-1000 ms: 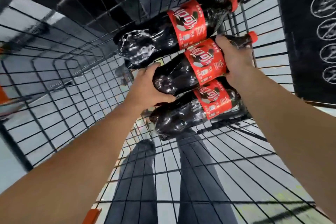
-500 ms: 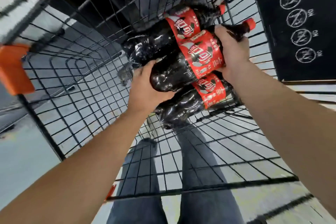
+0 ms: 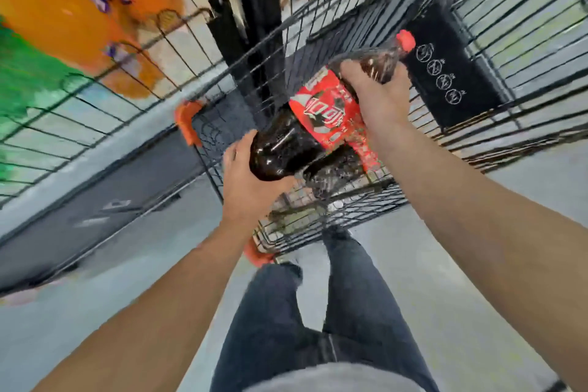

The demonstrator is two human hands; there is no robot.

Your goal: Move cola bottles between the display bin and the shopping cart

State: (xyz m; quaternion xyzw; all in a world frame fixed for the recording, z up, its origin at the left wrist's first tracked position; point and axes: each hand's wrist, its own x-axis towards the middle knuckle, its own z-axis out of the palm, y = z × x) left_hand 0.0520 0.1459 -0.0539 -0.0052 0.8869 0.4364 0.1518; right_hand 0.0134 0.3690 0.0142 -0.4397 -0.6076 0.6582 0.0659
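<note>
I hold a large cola bottle (image 3: 296,137) with a red label and red cap, lying nearly level above the wire shopping cart (image 3: 477,143). My left hand (image 3: 248,181) cups its dark base from below. My right hand (image 3: 375,95) grips its shoulder just past the label, near the neck. Beneath it another cola bottle (image 3: 343,169) lies in the cart, partly hidden by the held one. A wire display bin (image 3: 95,111) stands to the left, blurred.
Orange bottles (image 3: 63,3) and green bottles (image 3: 25,83) fill the bin at upper left. The cart's orange corner bumpers (image 3: 186,121) face the bin. A black sign (image 3: 445,73) hangs inside the cart. My legs (image 3: 318,312) stand on grey floor below.
Both hands have lifted one cola bottle up off the others in the cart. My view has swung left, so the display bin with orange and green bottles now shows.
</note>
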